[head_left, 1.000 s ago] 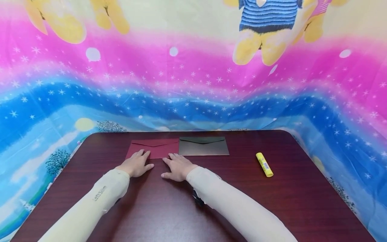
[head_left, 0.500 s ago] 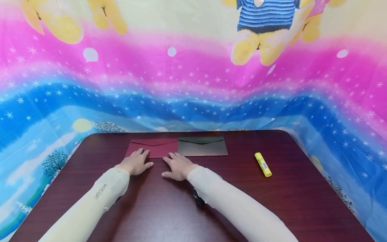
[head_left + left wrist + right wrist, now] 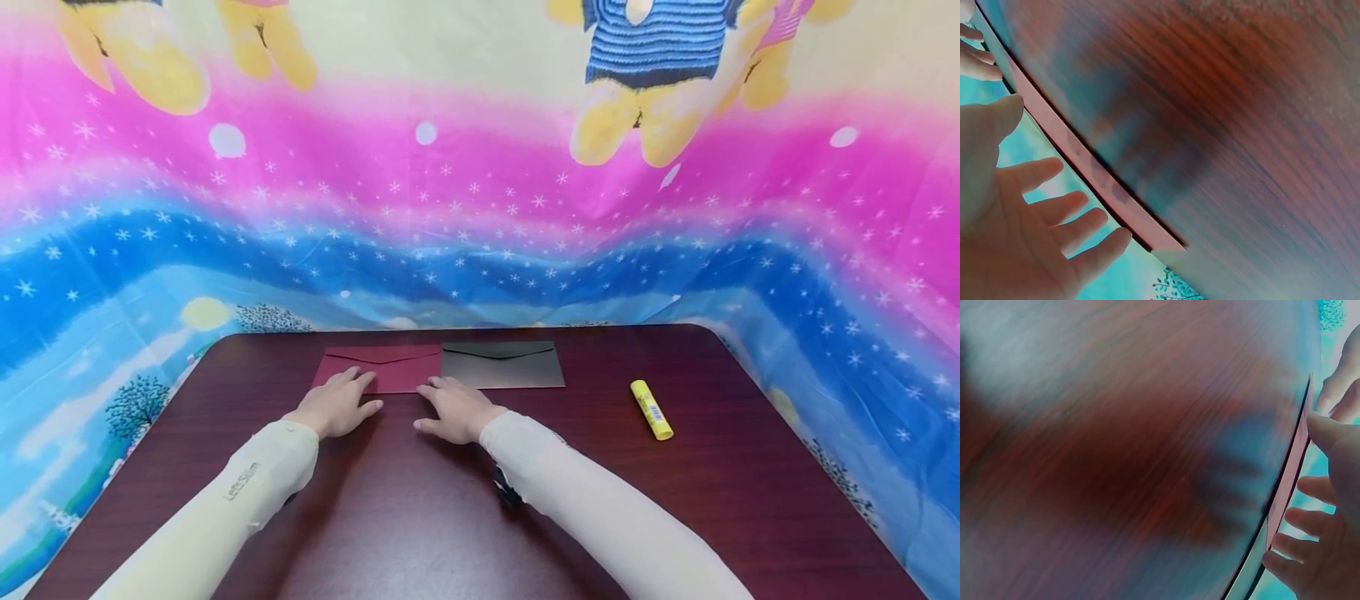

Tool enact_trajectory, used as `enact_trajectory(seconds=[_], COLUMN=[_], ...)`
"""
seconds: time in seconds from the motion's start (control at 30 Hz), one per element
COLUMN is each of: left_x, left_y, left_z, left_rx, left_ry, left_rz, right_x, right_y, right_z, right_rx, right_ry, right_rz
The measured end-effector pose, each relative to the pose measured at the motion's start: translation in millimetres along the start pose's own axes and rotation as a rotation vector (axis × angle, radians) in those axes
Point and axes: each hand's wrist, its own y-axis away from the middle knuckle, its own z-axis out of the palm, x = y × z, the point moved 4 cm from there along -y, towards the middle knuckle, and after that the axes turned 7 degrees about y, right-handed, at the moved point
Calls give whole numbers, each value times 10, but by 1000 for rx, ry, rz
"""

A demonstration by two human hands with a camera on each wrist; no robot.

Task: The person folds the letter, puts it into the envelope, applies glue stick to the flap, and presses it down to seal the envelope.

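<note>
A dark red envelope (image 3: pixel 402 377) lies flat near the table's far edge, its flap side up. Edge to edge on its right is a dark grey envelope (image 3: pixel 517 372). My left hand (image 3: pixel 339 406), fingers straight and spread, is at the red envelope's near left part. The right hand (image 3: pixel 459 412) has its fingers extended at the near corner where both envelopes meet. In the left wrist view, a gap shows between the fingers (image 3: pixel 1079 225) and the tabletop. Neither hand grips anything; whether any fingertip touches paper I cannot tell.
A yellow glue stick (image 3: pixel 652 410) lies on its side to the right of the envelopes. The dark wooden table (image 3: pixel 420 517) has rounded far corners. A patterned cloth (image 3: pixel 480 208) hangs right behind it and along both sides.
My right hand has shifted slightly to the right, toward the grey envelope. The left hand stays nearly still. Both envelopes and the glue stick keep their places.
</note>
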Motion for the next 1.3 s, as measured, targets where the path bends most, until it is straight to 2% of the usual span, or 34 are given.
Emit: enact_trajectory(seconds=[0.3,0.77,1.07,1.3], left_x=[47,165,315,471], left_y=[39,91,169,215], left_z=[27,87,90,154], left_rx=[55,84,142,202], left_ry=[14,25,12,16], left_rz=[33,86,134,177], right_x=[125,332,378,375], right_y=[76,237,359,461], right_z=[-15,-61,-74,-70], right_rx=[46,139,159,216], right_ry=[-32,-60,7,78], right_rz=[6,-42,-59,-68])
